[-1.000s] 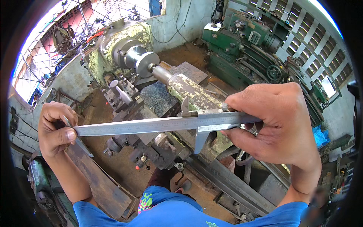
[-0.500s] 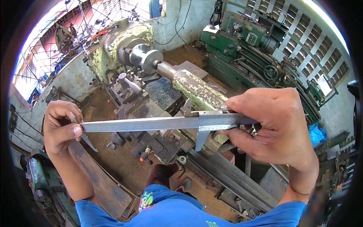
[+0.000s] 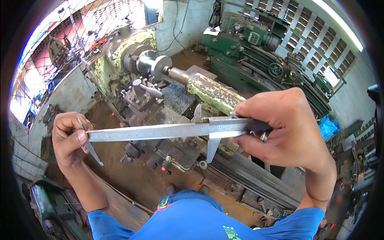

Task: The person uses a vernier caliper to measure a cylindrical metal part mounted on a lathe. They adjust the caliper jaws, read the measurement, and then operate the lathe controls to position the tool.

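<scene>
A long steel vernier caliper is held up level in front of me, its jaws spread far apart. My left hand pinches the fixed-jaw end between thumb and fingers. On the other side my right hand grips the sliding part, thumb and forefinger by the small lock screw, the remaining fingers curled beneath. Beyond the caliper stands a worn lathe with flaking pale green paint. A shiny flanged metal workpiece sits between its chuck and the tailstock, apart from the caliper.
A tool post with a lever rises from the lathe carriage below the workpiece. Another green lathe stands along the back right wall. A blue plastic bag lies at the right. Green machinery fills the lower left corner.
My view has shifted, so the lathes sit a little differently in it. Both hands still hold the caliper, with the jaw opening looking about the same.
</scene>
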`<state>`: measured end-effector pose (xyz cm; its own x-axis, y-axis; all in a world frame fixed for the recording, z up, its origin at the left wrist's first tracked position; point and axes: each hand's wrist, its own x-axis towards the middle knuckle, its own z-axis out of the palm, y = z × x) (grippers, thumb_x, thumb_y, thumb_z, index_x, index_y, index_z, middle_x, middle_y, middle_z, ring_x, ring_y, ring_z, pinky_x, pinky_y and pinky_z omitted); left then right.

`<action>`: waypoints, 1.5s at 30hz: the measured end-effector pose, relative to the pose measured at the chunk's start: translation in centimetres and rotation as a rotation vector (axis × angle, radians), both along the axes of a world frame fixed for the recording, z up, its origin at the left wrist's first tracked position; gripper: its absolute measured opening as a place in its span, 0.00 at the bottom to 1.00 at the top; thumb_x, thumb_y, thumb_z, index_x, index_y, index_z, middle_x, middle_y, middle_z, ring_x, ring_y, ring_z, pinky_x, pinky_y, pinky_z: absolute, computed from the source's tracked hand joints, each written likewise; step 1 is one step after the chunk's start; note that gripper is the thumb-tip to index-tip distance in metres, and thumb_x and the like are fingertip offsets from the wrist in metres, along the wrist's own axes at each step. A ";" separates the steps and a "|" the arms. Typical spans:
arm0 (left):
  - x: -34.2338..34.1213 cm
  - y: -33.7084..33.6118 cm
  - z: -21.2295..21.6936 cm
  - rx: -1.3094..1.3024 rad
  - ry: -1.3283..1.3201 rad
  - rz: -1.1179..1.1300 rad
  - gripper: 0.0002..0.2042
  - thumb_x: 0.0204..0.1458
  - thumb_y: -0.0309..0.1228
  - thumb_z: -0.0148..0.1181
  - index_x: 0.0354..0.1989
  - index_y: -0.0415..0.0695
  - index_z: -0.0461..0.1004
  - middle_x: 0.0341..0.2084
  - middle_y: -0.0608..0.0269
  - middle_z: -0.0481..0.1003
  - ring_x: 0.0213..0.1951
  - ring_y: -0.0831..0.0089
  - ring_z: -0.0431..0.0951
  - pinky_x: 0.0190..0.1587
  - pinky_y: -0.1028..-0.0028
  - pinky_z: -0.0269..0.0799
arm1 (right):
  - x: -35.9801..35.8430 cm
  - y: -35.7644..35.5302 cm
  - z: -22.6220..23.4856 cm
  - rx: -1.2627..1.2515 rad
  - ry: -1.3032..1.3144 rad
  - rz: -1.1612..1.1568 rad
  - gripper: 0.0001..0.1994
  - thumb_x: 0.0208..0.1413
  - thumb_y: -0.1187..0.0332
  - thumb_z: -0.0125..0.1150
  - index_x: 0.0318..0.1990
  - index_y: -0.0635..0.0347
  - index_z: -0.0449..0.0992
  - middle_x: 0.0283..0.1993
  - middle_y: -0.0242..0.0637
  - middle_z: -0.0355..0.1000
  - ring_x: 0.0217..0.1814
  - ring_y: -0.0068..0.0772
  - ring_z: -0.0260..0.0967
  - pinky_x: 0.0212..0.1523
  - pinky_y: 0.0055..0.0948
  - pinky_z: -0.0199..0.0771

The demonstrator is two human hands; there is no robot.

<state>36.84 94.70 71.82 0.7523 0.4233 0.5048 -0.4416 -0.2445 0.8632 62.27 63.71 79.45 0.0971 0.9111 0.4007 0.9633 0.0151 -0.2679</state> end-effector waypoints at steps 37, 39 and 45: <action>-2.1 13.8 -4.0 -0.138 -0.146 -0.333 0.13 0.51 0.31 0.65 0.25 0.40 0.66 0.16 0.67 0.62 0.15 0.82 0.57 0.19 0.77 0.50 | -11.4 9.7 0.0 -0.024 -0.112 -0.237 0.14 0.32 0.76 0.74 0.33 0.62 0.81 0.23 0.40 0.73 0.22 0.38 0.71 0.23 0.28 0.68; -1.7 13.5 -4.0 -0.125 -0.163 -0.324 0.12 0.51 0.31 0.65 0.25 0.41 0.66 0.17 0.67 0.63 0.15 0.82 0.58 0.19 0.77 0.50 | -11.1 9.3 -0.1 -0.036 -0.095 -0.240 0.15 0.32 0.76 0.74 0.33 0.63 0.81 0.24 0.40 0.73 0.22 0.38 0.71 0.23 0.28 0.68; 0.7 10.6 -5.6 -0.269 -0.148 -0.307 0.08 0.52 0.29 0.63 0.27 0.39 0.70 0.18 0.63 0.67 0.16 0.77 0.64 0.21 0.75 0.60 | -9.5 7.5 -2.1 -0.012 -0.069 -0.288 0.16 0.34 0.75 0.74 0.36 0.63 0.80 0.25 0.41 0.74 0.23 0.41 0.72 0.24 0.30 0.70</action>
<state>37.57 105.26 66.23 0.7916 0.3219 0.5193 -0.5827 0.1423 0.8001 52.77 71.18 77.32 0.3254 0.8545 0.4050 0.9434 -0.2643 -0.2004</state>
